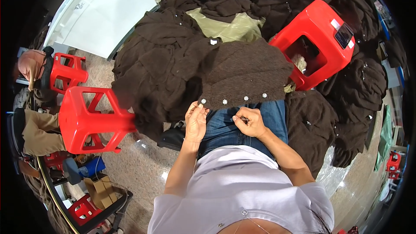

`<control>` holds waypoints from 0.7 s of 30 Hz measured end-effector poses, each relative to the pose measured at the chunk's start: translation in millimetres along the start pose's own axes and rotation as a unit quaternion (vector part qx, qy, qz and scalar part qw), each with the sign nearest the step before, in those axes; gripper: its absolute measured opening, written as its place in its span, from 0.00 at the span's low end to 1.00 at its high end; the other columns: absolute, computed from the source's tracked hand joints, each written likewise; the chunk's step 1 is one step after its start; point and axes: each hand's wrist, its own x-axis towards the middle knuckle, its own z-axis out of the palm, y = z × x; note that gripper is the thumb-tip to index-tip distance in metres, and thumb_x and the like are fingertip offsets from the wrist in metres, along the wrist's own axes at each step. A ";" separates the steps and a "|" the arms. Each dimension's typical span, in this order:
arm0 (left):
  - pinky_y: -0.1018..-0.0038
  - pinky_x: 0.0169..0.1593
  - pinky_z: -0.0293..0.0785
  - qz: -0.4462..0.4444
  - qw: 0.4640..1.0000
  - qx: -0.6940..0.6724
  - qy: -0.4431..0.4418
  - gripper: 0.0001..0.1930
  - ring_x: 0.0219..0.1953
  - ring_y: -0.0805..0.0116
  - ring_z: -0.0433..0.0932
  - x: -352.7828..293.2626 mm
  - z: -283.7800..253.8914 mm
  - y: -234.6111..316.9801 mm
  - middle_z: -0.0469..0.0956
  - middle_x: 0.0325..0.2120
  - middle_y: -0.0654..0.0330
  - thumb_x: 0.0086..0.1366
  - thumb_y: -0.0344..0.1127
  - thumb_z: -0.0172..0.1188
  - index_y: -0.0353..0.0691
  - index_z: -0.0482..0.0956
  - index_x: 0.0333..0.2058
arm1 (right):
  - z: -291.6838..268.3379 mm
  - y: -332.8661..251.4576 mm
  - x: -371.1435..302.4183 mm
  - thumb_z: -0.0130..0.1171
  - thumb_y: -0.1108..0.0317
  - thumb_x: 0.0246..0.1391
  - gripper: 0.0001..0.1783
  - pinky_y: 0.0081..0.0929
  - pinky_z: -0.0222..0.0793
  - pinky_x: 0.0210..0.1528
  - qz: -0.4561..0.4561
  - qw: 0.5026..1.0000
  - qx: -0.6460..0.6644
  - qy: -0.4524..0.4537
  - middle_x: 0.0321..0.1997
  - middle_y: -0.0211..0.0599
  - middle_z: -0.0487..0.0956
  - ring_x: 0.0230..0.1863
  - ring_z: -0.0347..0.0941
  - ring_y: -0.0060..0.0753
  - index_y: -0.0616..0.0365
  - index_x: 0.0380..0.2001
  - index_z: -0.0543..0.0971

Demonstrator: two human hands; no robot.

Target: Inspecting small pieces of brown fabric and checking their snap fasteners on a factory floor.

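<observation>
A dark brown knitted garment [247,71] lies spread over my lap, with several shiny round buttons [225,102] along its near edge. My left hand [196,121] pinches that edge between thumb and fingers, right at the leftmost button [203,101]. Just right of it, my right hand [252,122] is closed around a small dark object [244,119]; most of it is hidden by the fingers, so its kind is unclear. This hand hovers over my jeans [223,123], a little below the buttoned edge and apart from it.
Heaps of brown garments [160,56] surround my lap, over yellowish plastic sheeting [229,26]. A red stool [320,21] with a phone [344,36] on it stands at far right. Another red stool [73,119] stands left, near a seated person's leg [41,132]. A white panel [104,13] rises far left.
</observation>
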 end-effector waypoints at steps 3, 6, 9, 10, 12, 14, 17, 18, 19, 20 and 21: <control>0.74 0.47 0.73 -0.009 0.999 -0.010 0.043 0.05 0.36 0.76 0.76 2.1 7.0 4.5 0.79 0.35 0.68 0.65 0.29 0.60 0.45 0.75 0.37 | -2.9 -1.5 4.1 0.65 0.74 0.45 0.07 0.24 0.62 0.18 0.011 1.000 -0.010 -0.026 0.17 0.35 0.74 0.14 0.69 0.25 0.61 0.20 0.75; 0.74 0.45 0.72 0.024 0.999 -0.028 0.010 0.04 0.34 0.77 0.75 1.6 -0.3 12.6 0.77 0.31 0.69 0.64 0.28 0.58 0.44 0.75 0.38 | 7.3 -5.1 16.4 0.65 0.73 0.45 0.06 0.25 0.65 0.18 -0.047 0.999 -0.013 0.003 0.19 0.35 0.75 0.14 0.70 0.27 0.60 0.23 0.76; 0.80 0.44 0.70 0.068 0.992 0.105 0.007 0.06 0.35 0.79 0.73 -10.4 16.7 11.3 0.77 0.33 0.66 0.63 0.23 0.54 0.37 0.76 0.37 | 10.9 -38.1 39.2 0.73 0.67 0.41 0.26 0.30 0.76 0.32 -0.114 0.986 -0.119 0.028 0.43 0.42 0.77 0.38 0.79 0.37 0.58 0.47 0.77; 0.80 0.44 0.69 0.072 0.984 0.162 -0.010 0.05 0.36 0.80 0.72 -16.3 24.0 12.4 0.76 0.33 0.67 0.62 0.22 0.55 0.35 0.77 0.36 | 12.0 -54.1 48.3 0.73 0.65 0.40 0.32 0.32 0.77 0.36 -0.081 0.986 -0.147 0.020 0.49 0.43 0.76 0.45 0.78 0.40 0.57 0.51 0.75; 0.79 0.48 0.67 0.104 0.963 0.232 -0.093 0.04 0.43 0.77 0.71 -19.8 45.5 13.9 0.72 0.39 0.64 0.61 0.22 0.56 0.34 0.77 0.35 | 9.8 -62.0 60.5 0.72 0.67 0.39 0.39 0.35 0.77 0.40 -0.015 0.983 -0.182 -0.015 0.52 0.42 0.76 0.47 0.78 0.47 0.52 0.58 0.71; 0.78 0.48 0.67 0.143 0.953 0.237 -0.123 0.04 0.45 0.76 0.69 -16.0 64.4 14.0 0.67 0.48 0.64 0.59 0.22 0.59 0.35 0.76 0.34 | 3.6 -40.3 65.8 0.65 0.77 0.41 0.24 0.36 0.75 0.38 -0.009 0.984 -0.169 -0.056 0.37 0.42 0.81 0.37 0.80 0.48 0.53 0.46 0.79; 0.75 0.53 0.67 0.231 0.908 0.341 -0.070 0.21 0.49 0.72 0.70 -11.2 65.6 19.1 0.65 0.56 0.59 0.55 0.25 0.66 0.41 0.73 0.48 | -2.3 -61.0 71.6 0.59 0.81 0.37 0.23 0.37 0.73 0.30 -0.079 0.983 -0.157 -0.054 0.29 0.38 0.78 0.29 0.78 0.46 0.53 0.41 0.80; 0.73 0.53 0.68 0.234 0.892 0.380 -0.074 0.30 0.50 0.68 0.73 -7.1 68.1 20.6 0.63 0.59 0.57 0.52 0.24 0.68 0.44 0.68 0.54 | -6.6 -73.2 73.1 0.60 0.81 0.36 0.22 0.36 0.72 0.29 -0.102 0.979 -0.157 -0.076 0.27 0.38 0.77 0.28 0.78 0.45 0.53 0.40 0.80; 0.71 0.51 0.71 0.346 0.828 0.433 -0.084 0.27 0.49 0.61 0.76 -0.6 69.6 22.3 0.67 0.56 0.55 0.51 0.22 0.66 0.41 0.71 0.51 | -9.6 -84.2 74.6 0.60 0.80 0.36 0.22 0.36 0.72 0.28 -0.123 0.975 -0.157 -0.097 0.26 0.38 0.76 0.26 0.77 0.45 0.54 0.40 0.80; 0.71 0.52 0.70 0.338 0.821 0.444 -0.118 0.26 0.50 0.62 0.74 7.7 66.0 22.0 0.70 0.53 0.55 0.50 0.23 0.66 0.39 0.72 0.50 | -13.0 -96.9 75.4 0.62 0.79 0.34 0.22 0.35 0.70 0.26 -0.156 0.969 -0.164 -0.099 0.23 0.38 0.74 0.23 0.76 0.43 0.56 0.39 0.80; 0.72 0.53 0.69 0.326 0.815 0.454 -0.154 0.25 0.51 0.62 0.73 15.4 63.6 21.2 0.72 0.51 0.54 0.49 0.24 0.67 0.37 0.74 0.49 | -16.8 -105.2 77.1 0.63 0.78 0.33 0.22 0.33 0.68 0.24 -0.180 0.965 -0.161 -0.105 0.20 0.36 0.71 0.20 0.73 0.40 0.56 0.39 0.80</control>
